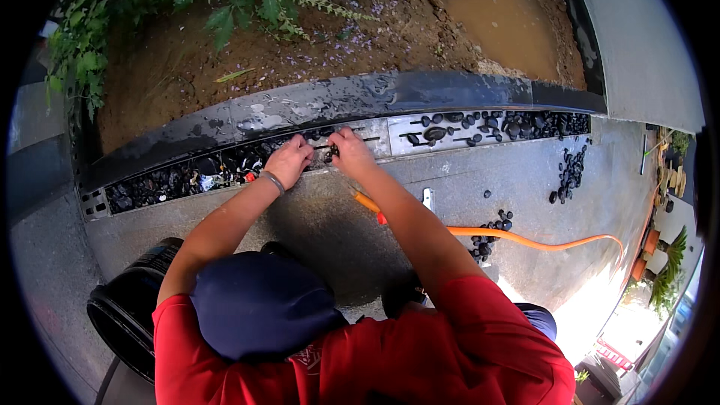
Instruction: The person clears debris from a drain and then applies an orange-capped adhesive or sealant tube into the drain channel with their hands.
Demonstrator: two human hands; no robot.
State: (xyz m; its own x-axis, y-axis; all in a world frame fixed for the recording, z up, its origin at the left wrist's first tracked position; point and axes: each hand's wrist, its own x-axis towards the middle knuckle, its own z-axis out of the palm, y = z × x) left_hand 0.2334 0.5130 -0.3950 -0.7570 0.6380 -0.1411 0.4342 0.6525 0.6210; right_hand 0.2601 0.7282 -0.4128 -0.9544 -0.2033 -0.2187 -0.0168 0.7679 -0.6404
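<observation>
My left hand [289, 157] is curled at a slotted metal drain grate [382, 136], its fingertips on the channel and what they hold hidden. Close to its right, my right hand [351, 154] also has bent fingers pressed at the grate beside small dark stones, its grip unclear. Left of my hands the channel holds black pebbles [142, 190], pale debris [207, 182] and a small red piece [250, 177]. To the right, black stones [514, 129] lie scattered on another slotted grate section [412, 145].
A dark stone border [262, 109] edges soil with plants [221, 19] and muddy water [495, 15]. An orange hose [544, 241], loose pebble piles [570, 180] and a slim metal piece [428, 199] lie on the pavement. A black bucket [124, 307] stands lower left; potted plants [664, 277] line the right.
</observation>
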